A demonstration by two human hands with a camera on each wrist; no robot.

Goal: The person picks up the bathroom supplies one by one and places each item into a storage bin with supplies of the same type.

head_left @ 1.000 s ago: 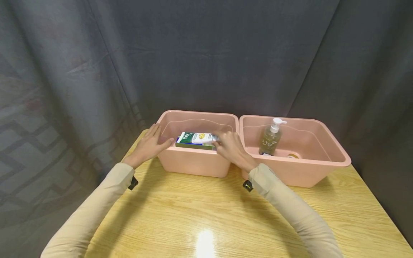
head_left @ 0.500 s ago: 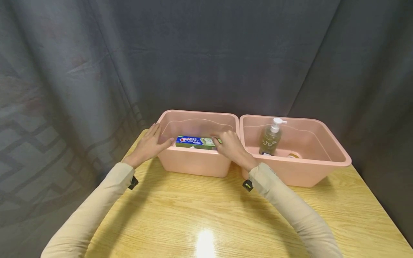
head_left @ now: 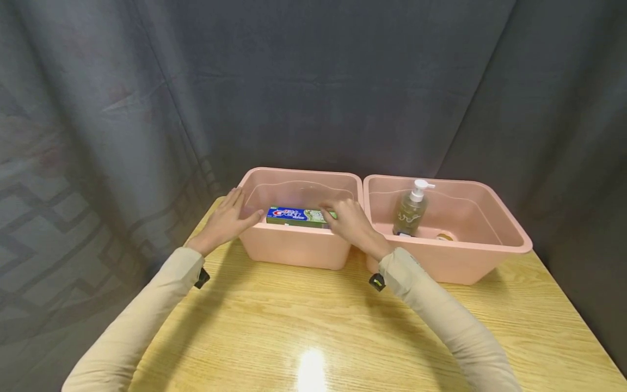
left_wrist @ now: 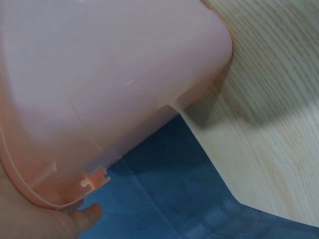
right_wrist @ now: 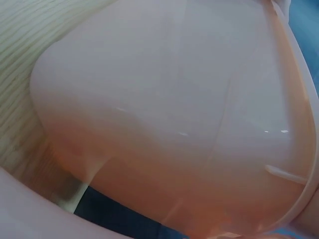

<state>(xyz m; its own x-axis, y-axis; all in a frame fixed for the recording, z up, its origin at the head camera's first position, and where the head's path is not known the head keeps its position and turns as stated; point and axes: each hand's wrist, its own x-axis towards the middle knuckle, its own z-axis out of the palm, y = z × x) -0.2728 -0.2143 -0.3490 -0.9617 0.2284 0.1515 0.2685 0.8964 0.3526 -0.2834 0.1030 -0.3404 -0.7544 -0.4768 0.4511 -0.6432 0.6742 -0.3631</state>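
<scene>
My left hand (head_left: pixel 226 222) holds the left rim of the left pink bin (head_left: pixel 294 250), with the thumb on the inner side. In the left wrist view, a finger (left_wrist: pixel 87 216) hangs over the rim's outside. Inside that bin a blue and green toothpaste box (head_left: pixel 294 216) lies lengthwise behind the front wall. My right hand (head_left: pixel 354 224) lies across the front right corner, its loosely bent fingers over the box's right end, with nothing seen held. A tiny pale bit shows in front of the box; the rest there is hidden by the wall.
A second pink bin (head_left: pixel 441 256) stands close on the right. It holds a pump bottle (head_left: pixel 410 213) and a small round yellowish thing (head_left: pixel 444 237), mostly hidden. Both bins are on a wooden table (head_left: pixel 294 321), with a dark curtain (head_left: pixel 313 98) behind.
The white and green tube that lay at my right fingers has dropped out of sight in the left bin, uncovering the box. Both hands have hardly moved.
</scene>
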